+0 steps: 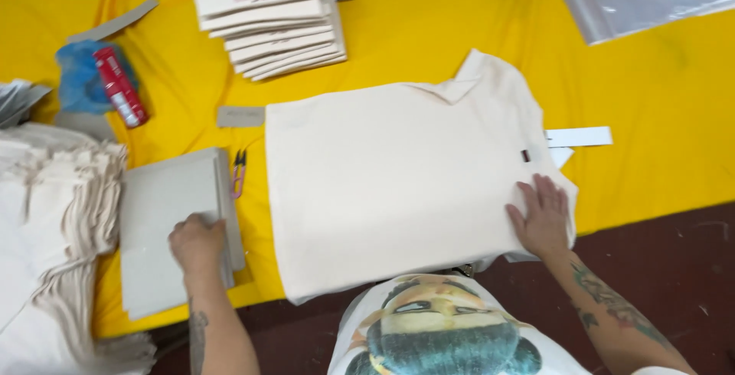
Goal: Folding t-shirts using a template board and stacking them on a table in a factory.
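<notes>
Head view: a smooth cream shirt point(398, 183) lies flat, folded into a rectangle, mid-table on yellow cloth point(459, 22). The right hand point(540, 218) presses its near right edge, fingers spread. To the left, the left hand point(197, 243) curls over stiff grey cardboard sheets point(164, 214).

A red tube point(119, 86) lies beside stacked folded shirts point(269, 16) (cream).

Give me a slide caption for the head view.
Left hand on grey cardboard stack, right hand flat on cream shirt.
</notes>
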